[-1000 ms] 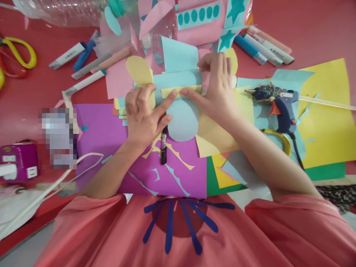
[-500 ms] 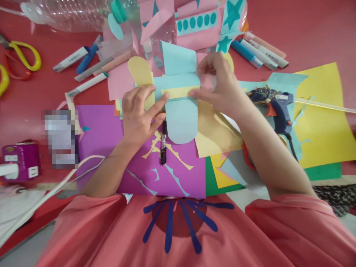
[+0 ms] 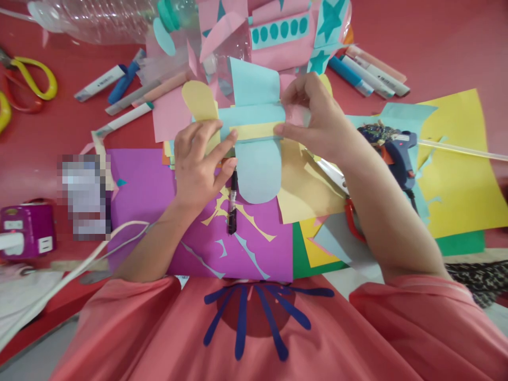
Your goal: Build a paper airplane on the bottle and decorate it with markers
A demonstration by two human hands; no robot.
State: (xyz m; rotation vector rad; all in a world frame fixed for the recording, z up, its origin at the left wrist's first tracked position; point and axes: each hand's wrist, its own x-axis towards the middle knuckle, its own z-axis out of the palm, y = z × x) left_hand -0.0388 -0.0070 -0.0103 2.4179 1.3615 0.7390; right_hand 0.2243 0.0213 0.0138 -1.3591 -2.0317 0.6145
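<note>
Partly over the purple paper sheet (image 3: 138,196), we steady the light-blue paper piece with rounded flaps (image 3: 254,114) between our left hand (image 3: 196,169), fingers spread against one end, and right hand (image 3: 322,124), fingers clamped on the other, seemingly to press its narrow yellow paper strip (image 3: 254,131) flat.

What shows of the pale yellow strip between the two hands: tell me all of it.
The pale yellow strip is narrow, straight-edged and plain, and looks like cut paper. It lies sideways along the light blue paper piece, just above that piece's rounded lower flap. The left hand has its index finger at the left end; the right hand has its thumb at the right end. Whether it is glued cannot be told.
</note>
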